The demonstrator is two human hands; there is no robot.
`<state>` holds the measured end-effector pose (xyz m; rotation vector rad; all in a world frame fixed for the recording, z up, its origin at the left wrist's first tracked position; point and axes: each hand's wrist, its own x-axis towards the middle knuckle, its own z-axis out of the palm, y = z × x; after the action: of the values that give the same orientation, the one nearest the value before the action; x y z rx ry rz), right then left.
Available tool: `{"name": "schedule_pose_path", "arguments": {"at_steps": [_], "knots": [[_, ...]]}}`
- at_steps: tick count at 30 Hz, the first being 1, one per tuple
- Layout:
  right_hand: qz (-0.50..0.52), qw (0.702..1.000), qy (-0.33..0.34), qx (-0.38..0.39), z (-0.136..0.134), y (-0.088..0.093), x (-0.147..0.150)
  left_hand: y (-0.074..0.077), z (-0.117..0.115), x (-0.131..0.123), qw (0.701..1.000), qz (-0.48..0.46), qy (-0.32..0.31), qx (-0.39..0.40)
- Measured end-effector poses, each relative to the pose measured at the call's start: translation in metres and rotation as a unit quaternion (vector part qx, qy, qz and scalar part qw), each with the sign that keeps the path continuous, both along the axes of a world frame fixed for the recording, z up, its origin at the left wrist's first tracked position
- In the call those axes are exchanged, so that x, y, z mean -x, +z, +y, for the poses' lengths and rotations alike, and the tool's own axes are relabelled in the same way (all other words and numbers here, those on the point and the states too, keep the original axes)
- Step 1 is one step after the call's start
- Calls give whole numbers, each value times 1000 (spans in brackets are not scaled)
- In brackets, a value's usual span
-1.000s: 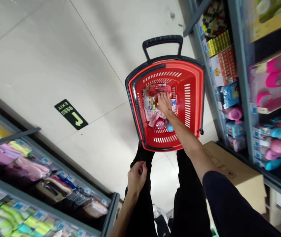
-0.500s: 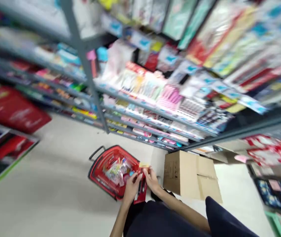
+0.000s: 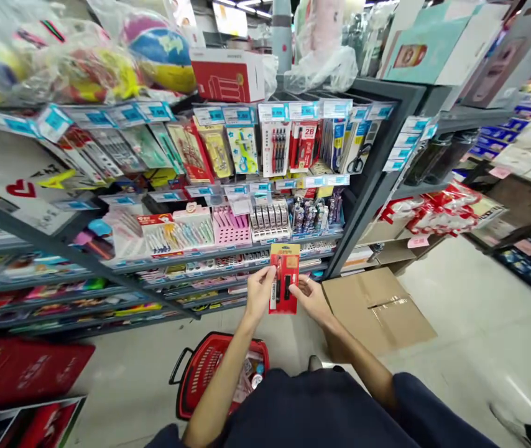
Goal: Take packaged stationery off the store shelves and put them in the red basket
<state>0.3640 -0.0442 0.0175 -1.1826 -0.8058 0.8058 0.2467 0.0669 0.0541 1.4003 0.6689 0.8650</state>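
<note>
A red blister pack (image 3: 286, 266) with a yellow top strip, holding slim black pen-like items, is held upright in front of the shelf. My left hand (image 3: 258, 294) pinches its left edge. My right hand (image 3: 312, 300), with a ring on one finger, grips the lower right edge. Below and to the left, a red shopping basket (image 3: 203, 370) with small packaged goods inside stands on the floor, partly hidden by my left forearm. Ahead, a red pack marked 2B (image 3: 303, 146) hangs among other pens on the rack.
Grey shelving (image 3: 363, 180) filled with stationery rises ahead. A cardboard box (image 3: 382, 317) lies on the floor at right. A red box (image 3: 27, 373) sits at lower left. Bagged balls (image 3: 158, 50) rest on the top shelf. Part of another person's shoe (image 3: 508, 423) shows at lower right.
My hands have raised the blister pack from beside the basket to in front of the shelf. The view has tilted up, showing more of the upper shelves.
</note>
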Motion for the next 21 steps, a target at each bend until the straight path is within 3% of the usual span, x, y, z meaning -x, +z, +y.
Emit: {"name": "schedule_pose_path", "arguments": {"at_steps": [5, 14, 17, 21], "knots": [[13, 998, -36, -50, -2, 21, -65, 42, -10, -67, 999, -21, -1, -46], [-64, 989, 11, -130, 19, 103, -189, 122, 17, -155, 988, -51, 38, -141], [-60, 987, 11, -148, 28, 115, -210, 135, 24, -174, 986, -61, 37, -150], [-78, 984, -13, -158, 38, 115, -219, 139, 39, -189, 983, -65, 31, -168]]}}
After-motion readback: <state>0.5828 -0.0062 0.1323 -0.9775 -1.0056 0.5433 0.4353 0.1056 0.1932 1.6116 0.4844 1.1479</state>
